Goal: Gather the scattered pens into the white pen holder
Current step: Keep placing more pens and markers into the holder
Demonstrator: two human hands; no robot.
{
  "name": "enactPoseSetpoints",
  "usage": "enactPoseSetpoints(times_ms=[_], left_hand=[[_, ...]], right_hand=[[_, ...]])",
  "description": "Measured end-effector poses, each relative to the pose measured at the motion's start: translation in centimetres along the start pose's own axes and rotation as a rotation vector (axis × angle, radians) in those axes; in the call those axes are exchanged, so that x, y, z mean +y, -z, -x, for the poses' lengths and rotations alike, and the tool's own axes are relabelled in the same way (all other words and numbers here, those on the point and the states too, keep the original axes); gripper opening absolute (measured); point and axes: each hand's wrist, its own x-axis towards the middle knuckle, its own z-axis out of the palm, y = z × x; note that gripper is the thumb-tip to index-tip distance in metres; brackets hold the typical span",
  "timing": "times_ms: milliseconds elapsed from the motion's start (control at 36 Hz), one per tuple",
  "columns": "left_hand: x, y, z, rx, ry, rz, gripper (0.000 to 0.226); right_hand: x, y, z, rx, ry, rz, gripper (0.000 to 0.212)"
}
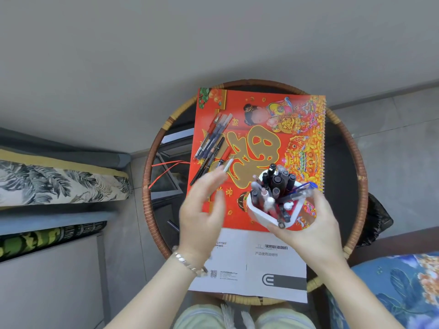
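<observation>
Looking down from our head camera, we saw a round, rattan-rimmed bench (152,162) carrying a large red and gold festive calendar (261,143). On the calendar's left part lay a loose cluster of scattered pens (211,141), red, grey and black, their long axes running diagonally from near-left to far-right. Just nearer us than that cluster, our left hand (202,210) hovered with fingers spread and blurred; a thin white pen (228,164) lay at its fingertips, though we could not tell whether it was pinched. To the right, our right hand (308,229) cupped the white plastic pen holder (273,213), already crowded with dark pens, tilted toward us. The left hand was clearly nearer the loose pens.
</observation>
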Motion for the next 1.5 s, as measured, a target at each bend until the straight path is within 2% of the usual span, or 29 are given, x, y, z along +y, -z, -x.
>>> enactPoseSetpoints(times_ms=[56, 111, 194, 306, 389, 444, 500, 583, 667, 750, 889, 1028, 1194, 1361, 1444, 1500], left_hand=[[-2.2, 1.1, 0.7, 0.141, 0.291, -0.019, 0.032], [-5.0, 2.2, 1.2, 0.218, 0.529, -0.192, 0.021], [-8.3, 3.5, 2.3, 0.251, 0.837, -0.391, 0.038], [-10.1, 3.7, 3.2, 0.212, 1.013, -0.450, 0.049], [-11.1, 3.4, 3.1, 0.217, 1.024, -0.440, 0.031], [-11.7, 3.1, 2.9, 0.194, 0.992, -0.428, 0.021], [-11.6, 3.0, 2.7, 0.185, 0.974, -0.412, 0.025], [-9.7, 3.1, 1.8, 0.290, 0.937, -0.262, 0.022], [-5.3, 3.2, 0.4, 0.343, 0.741, -0.019, 0.020], [0.5, 3.2, -0.7, 0.290, 0.497, 0.262, 0.040], [5.1, 2.6, -0.8, 0.181, 0.031, 0.221, 0.049], [4.2, 0.3, 0.1, 0.031, -0.055, 0.254, 0.051], [1.4, -2.0, 1.6, 0.004, -0.370, -0.013, 0.035], [-0.3, -3.2, 2.4, -0.024, -0.448, -0.218, 0.031], [-0.5, -3.8, 2.9, -0.221, -0.395, -0.165, 0.035], [-0.4, -3.8, 2.9, -0.361, -0.277, -0.075, 0.035]], right_hand=[[0.2, -0.2, -0.2, -0.019, 0.014, 0.017, 0.054], [0.3, -0.4, -0.3, -0.029, 0.014, 0.025, 0.055], [0.3, -0.8, -0.2, -0.054, 0.018, 0.016, 0.055], [0.4, -1.5, -0.1, -0.093, 0.027, 0.025, 0.055], [0.8, -2.1, 0.1, -0.115, 0.008, 0.014, 0.056], [0.7, -2.4, 0.1, -0.126, 0.009, 0.005, 0.056], [0.4, -2.4, 0.2, -0.145, 0.009, -0.027, 0.055], [0.1, -2.2, 0.3, -0.181, 0.003, -0.021, 0.055], [0.1, -1.7, 0.3, -0.188, -0.026, -0.001, 0.056], [0.1, -1.3, 0.3, -0.174, -0.042, 0.028, 0.055], [-0.2, -0.8, 0.2, -0.125, -0.067, 0.031, 0.058], [-0.4, -0.4, 0.2, -0.087, -0.049, -0.041, 0.058], [-0.4, -0.1, 0.3, -0.029, -0.033, -0.052, 0.059], [-0.1, 0.2, 0.5, -0.002, -0.030, -0.032, 0.066], [0.3, 0.2, 0.6, 0.034, -0.070, -0.081, 0.064], [0.6, 0.2, 0.6, 0.071, -0.107, -0.122, 0.063]])
